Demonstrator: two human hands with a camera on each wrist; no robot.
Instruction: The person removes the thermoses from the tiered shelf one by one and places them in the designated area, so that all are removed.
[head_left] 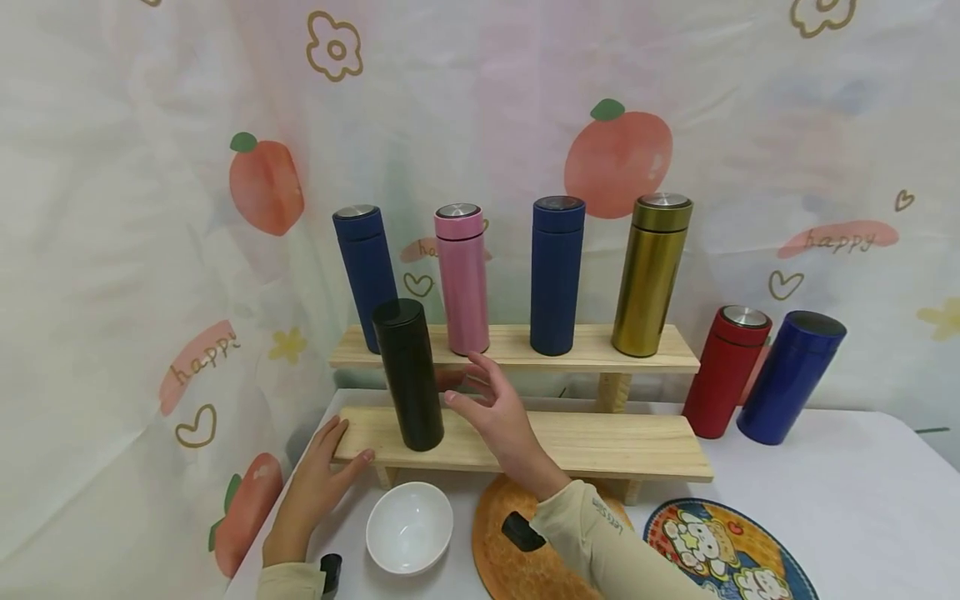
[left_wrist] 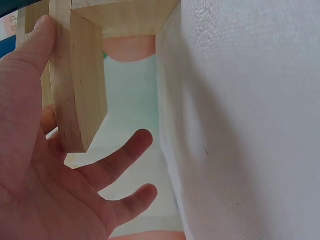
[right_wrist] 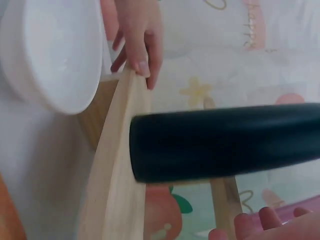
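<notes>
Black insulated flask [head_left: 409, 379] upright on lower wooden shelf [head_left: 600, 440], near its left end, where the left hand [head_left: 315, 485] rests, fingers extended; a nudge from the empty, loosely spread right hand [head_left: 506, 423] just beside could topple it

Backdrop [head_left: 450, 108]: pale, creased fabric printed with reddish peaches [head_left: 618, 162], yellow flowers [head_left: 288, 344], outlined hearts [head_left: 197, 426] and "happy" lettering [head_left: 838, 239]
Tablecloth [head_left: 847, 475]: white, spread in front of the backdrop
Light: soft, leaving diffuse shadows on the tablecloth
</notes>
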